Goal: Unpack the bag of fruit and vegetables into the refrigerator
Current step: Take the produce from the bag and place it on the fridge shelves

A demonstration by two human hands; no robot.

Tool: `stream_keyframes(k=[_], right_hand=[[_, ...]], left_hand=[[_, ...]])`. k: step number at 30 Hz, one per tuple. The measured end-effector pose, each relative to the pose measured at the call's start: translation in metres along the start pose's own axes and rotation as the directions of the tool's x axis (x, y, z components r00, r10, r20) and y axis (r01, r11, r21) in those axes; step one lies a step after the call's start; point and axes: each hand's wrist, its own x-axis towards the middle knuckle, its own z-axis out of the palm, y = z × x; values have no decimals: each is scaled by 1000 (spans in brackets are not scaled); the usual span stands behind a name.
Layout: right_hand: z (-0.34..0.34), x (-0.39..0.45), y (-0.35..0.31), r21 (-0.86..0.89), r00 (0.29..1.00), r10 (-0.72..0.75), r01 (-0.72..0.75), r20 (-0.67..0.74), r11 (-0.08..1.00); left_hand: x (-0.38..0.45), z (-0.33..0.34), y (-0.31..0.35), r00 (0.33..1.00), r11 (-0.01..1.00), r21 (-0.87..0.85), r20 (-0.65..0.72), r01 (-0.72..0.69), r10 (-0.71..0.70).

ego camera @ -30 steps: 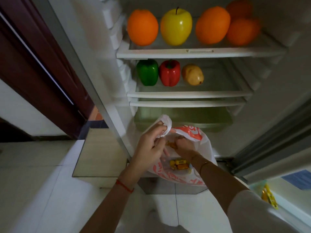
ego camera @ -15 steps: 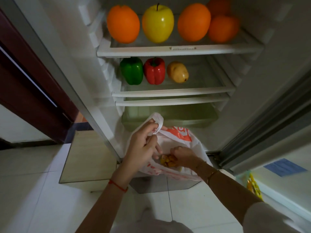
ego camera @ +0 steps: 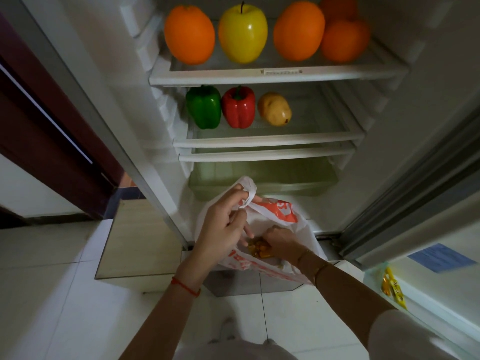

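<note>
A white and orange plastic bag (ego camera: 285, 216) hangs in front of the open refrigerator. My left hand (ego camera: 223, 227) grips the bag's handle and holds it open. My right hand (ego camera: 281, 241) is inside the bag, closed on a yellow-orange item (ego camera: 258, 249) that is mostly hidden. The upper shelf (ego camera: 272, 74) carries an orange (ego camera: 189, 35), a yellow apple (ego camera: 242, 32) and more oranges (ego camera: 298, 31). On the middle shelf (ego camera: 259, 141) stand a green pepper (ego camera: 204, 106), a red pepper (ego camera: 238, 107) and a potato (ego camera: 274, 108).
A greenish crisper drawer (ego camera: 262, 178) sits below the shelves, behind the bag. The refrigerator door (ego camera: 428, 255) stands open at right, with a yellow packet (ego camera: 392, 288) in its rack. A dark wooden door (ego camera: 52, 120) is at left. The floor is white tile (ego camera: 52, 294).
My right hand has gone deeper into the bag and closed on the yellow-orange item. The view has shifted, so the shelves sit further left.
</note>
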Motion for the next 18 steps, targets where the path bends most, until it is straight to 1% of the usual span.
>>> stream_keyframes(k=[2,4,6,9,16,18], right_hand=[[0,-2,-5,-11,999,24,-24,24,1000],[6,0,-4,-39,1000,24,-24,-1,999],[11,2,-3,-50,999,46,-45,15,998],[13,5,-3,-14,997,78,-78,5,997],[16,-2,-1,-54,998,52,-54,-41,997],[17,-3,0,-53,998,56,-57,-22,997]], left_hand=[[-1,0,2,1000,1000,-2,2,4,-4],[-1,0,2,1000,1000,-13,-1,12,-12],[-1,0,2,1000,1000,-25,-4,13,-13],[-1,-1,2,1000,1000,-24,0,11,-11],[-4,1,1,1000,999,-34,9,30,-30],[-5,2,2,999,999,-31,13,45,-45]])
